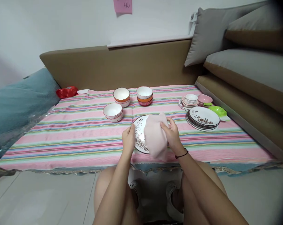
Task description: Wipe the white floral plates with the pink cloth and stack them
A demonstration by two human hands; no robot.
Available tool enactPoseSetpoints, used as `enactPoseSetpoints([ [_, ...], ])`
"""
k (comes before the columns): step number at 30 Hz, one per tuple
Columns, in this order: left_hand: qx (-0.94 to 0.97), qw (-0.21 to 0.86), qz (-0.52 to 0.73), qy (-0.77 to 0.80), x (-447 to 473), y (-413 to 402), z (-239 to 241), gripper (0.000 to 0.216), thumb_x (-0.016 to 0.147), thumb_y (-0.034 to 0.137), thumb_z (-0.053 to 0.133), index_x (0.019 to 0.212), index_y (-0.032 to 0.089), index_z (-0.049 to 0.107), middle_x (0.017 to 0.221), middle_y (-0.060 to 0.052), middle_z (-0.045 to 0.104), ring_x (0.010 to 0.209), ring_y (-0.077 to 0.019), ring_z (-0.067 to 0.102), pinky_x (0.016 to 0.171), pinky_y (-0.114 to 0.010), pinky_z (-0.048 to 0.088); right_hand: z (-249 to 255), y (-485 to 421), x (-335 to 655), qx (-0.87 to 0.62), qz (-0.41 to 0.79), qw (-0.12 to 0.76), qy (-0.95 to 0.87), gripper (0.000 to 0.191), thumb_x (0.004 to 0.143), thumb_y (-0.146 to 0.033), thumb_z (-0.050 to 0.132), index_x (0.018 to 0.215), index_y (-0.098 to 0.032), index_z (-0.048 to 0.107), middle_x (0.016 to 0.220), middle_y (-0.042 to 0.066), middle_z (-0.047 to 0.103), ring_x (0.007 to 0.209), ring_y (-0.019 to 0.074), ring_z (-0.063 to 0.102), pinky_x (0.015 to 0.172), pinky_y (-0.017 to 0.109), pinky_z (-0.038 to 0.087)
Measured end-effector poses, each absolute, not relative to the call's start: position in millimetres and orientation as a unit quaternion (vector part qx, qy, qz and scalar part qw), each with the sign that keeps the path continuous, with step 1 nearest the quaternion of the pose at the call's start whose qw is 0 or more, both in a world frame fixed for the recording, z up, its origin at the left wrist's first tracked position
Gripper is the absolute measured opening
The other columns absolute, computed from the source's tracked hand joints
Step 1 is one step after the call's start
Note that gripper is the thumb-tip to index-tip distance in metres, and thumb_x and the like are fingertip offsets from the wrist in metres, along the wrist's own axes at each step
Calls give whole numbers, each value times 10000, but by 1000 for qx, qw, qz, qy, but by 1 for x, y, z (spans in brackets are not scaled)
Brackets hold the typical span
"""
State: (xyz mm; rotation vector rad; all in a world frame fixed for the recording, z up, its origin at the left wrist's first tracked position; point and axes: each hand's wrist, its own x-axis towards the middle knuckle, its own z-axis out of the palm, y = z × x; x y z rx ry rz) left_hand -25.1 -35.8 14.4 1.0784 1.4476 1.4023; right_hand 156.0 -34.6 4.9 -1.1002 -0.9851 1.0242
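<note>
A white plate (139, 132) with a dark rim and a brown flower pattern is held up in front of me, tilted toward my face. My left hand (128, 137) grips its left edge, thumb on the near side. Over the plate's right half hangs a pale pink cloth (156, 136), hiding that part. My right hand (171, 132) is closed on the cloth at the plate's right edge; whether its fingers also touch the plate is hidden by the fabric.
Stacked bowls (121, 95), more bowls (144, 93) and a nearer bowl pair (112, 112) stand behind the plate on a striped cloth (85, 134). To the right are stacked plates (203, 118), small dishes (190, 99), a pink bowl (204, 98) and a green dish (218, 111).
</note>
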Motion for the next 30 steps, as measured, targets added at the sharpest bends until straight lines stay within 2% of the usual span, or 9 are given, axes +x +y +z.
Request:
enactPoseSetpoints([
  [3,428,442,550,564,-21,-37,16,413,759,517,618,565,200,438,514,42,395,547,-120,376,513,-253,272,2,-33,156,-497,400,653,-408,507,761,-433,636,1171,-215,433,1147,101,615,1011,235,615,831,373,516],
  [7,391,502,552,539,-18,-43,18,424,733,565,631,601,193,477,523,34,448,540,-122,400,508,-251,290,-1,-33,161,-504,358,631,-468,609,818,-413,572,1359,-241,353,1372,112,482,1146,225,554,931,389,474],
  [9,370,507,562,539,-19,-46,19,444,738,567,628,579,198,439,504,43,418,509,-108,363,492,-250,268,-1,-34,164,-513,351,597,-508,509,831,-418,560,1295,-228,472,1343,97,521,1146,235,548,942,391,459],
  [13,361,498,579,534,-23,-50,21,472,765,524,624,547,209,349,485,61,331,480,-89,286,472,-250,221,2,-36,171,-506,364,533,-572,331,855,-451,542,1002,-188,678,1105,94,659,1043,256,588,917,400,448],
  [17,377,477,584,538,-27,-50,22,478,778,519,616,546,206,338,495,61,306,484,-86,264,471,-250,205,5,-36,172,-531,259,528,-610,314,847,-456,564,934,-195,714,1313,122,521,1229,274,474,1010,408,390],
  [21,396,464,575,546,-28,-48,21,486,762,545,628,553,197,360,506,58,304,503,-86,265,482,-246,206,7,-37,168,-518,236,519,-638,289,878,-370,521,1072,-206,657,1096,87,656,1015,234,599,884,357,454],
  [24,403,470,562,548,-27,-48,20,497,759,560,626,554,196,356,503,59,293,501,-86,259,480,-244,195,7,-37,166,-521,281,515,-620,271,882,-373,505,1035,-196,641,948,57,695,852,215,622,750,305,451],
  [27,415,489,545,540,-27,-50,19,481,757,564,627,557,190,400,507,51,325,501,-92,280,477,-243,207,7,-38,164,-518,316,508,-611,287,886,-439,489,827,-185,611,776,28,639,708,182,550,633,273,389],
  [30,444,489,526,535,-30,-52,22,491,762,564,617,543,191,386,512,48,317,503,-92,270,478,-243,207,7,-39,162,-520,318,496,-618,357,892,-461,477,650,-203,437,624,-27,449,599,132,394,566,263,293],
])
